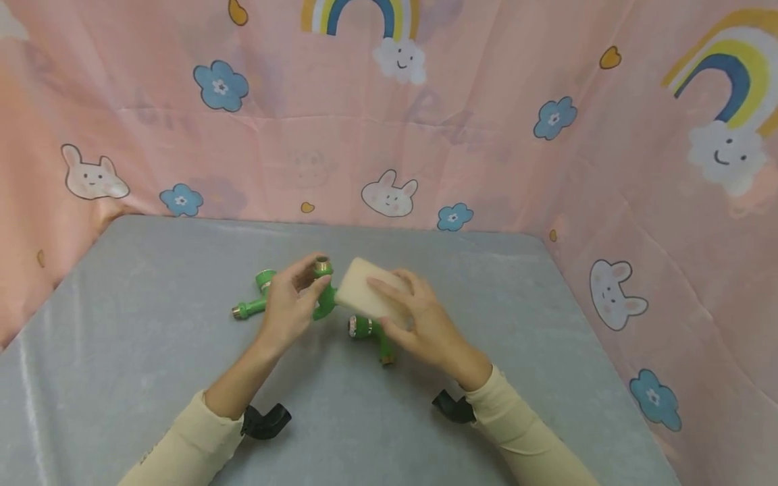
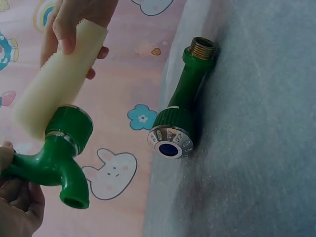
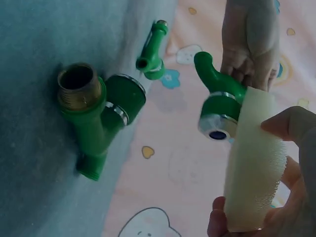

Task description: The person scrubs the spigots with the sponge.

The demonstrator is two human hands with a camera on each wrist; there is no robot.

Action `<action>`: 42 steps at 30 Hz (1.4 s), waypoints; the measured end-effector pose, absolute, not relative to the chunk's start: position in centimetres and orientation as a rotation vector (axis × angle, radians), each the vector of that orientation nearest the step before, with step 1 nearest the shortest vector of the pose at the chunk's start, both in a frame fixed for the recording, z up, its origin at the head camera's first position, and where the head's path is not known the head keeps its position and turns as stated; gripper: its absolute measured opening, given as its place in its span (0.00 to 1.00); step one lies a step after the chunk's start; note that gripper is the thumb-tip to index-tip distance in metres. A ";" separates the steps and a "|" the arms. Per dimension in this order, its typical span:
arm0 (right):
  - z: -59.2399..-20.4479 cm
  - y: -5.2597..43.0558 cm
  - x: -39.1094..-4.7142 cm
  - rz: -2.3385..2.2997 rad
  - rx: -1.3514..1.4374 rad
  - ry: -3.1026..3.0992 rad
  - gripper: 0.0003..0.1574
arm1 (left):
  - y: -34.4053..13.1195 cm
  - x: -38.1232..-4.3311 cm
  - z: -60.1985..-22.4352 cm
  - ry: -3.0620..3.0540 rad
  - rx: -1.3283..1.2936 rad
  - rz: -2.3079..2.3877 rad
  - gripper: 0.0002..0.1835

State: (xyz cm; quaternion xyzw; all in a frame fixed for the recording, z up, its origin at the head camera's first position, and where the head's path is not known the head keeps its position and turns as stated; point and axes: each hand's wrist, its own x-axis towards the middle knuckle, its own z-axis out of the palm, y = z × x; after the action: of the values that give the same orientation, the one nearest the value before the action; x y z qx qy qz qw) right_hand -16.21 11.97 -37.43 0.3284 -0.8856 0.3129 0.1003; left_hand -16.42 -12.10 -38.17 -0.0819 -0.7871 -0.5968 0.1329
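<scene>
On my feed the left hand (image 1: 288, 306) grips a green tap (image 2: 53, 164) by its pipe (image 2: 24, 165) above the table (image 1: 152, 378), I guess to leave the knob (image 2: 70, 128) free beside the sponge (image 1: 360, 287) the right hand (image 1: 434, 325) is gripping.

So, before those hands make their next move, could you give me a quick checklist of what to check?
1. Left hand has a grip on the raised green tap: ok.
2. Right hand has a grip on the cream sponge: ok.
3. Sponge in contact with the raised tap: cannot tell; they overlap in both wrist views, but the meeting point isn't clear.
4. Sponge damp: cannot tell; no view settles it.
5. Other two taps, the left one and the right one, lying on the grey tabletop: ok.
</scene>
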 end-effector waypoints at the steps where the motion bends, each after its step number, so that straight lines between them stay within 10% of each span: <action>1: -37.5 12.1 -16.3 0.922 0.957 -2.640 0.36 | -12.0 -16.4 -38.2 -2.279 -0.255 -1.705 0.19; 42: -37.5 13.0 -17.2 1.200 0.792 -2.756 0.34 | -12.0 -16.7 -39.1 -2.323 -0.303 -1.653 0.19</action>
State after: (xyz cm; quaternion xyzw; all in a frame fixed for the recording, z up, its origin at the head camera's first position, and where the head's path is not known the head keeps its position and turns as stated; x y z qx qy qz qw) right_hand -17.23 13.02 -37.47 0.2547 -0.8866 0.3858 0.0166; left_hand -16.65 -11.96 -39.09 -0.1046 -0.8027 -0.5710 0.1368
